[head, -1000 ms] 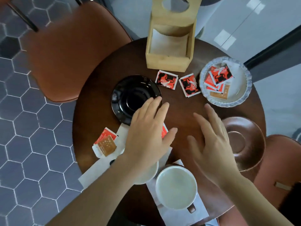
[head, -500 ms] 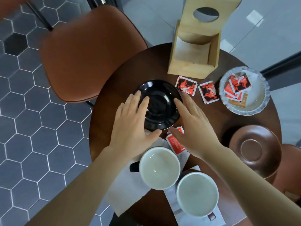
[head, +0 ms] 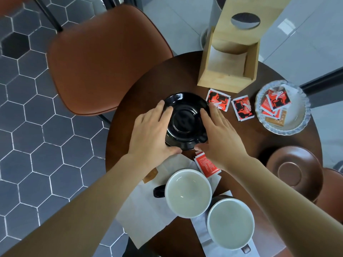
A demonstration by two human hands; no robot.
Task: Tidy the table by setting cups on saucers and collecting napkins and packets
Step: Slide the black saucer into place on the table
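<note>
While both hands, left [head: 150, 134] and right [head: 217, 140], clasp the black saucer [head: 185, 121] by its rims at mid-table, fingers over the edges and thumbs at the near side, dragging it back could crumple the napkin [head: 148, 197] or knock the nearest cup [head: 187, 192].

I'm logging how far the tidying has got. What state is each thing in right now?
black saucer: empty, gripped by left hand and right hand
brown saucer: empty
black-handled cup: on napkin, not on saucer
second cup: on napkin
two loose packets: on table
white dish: holds packets
</note>
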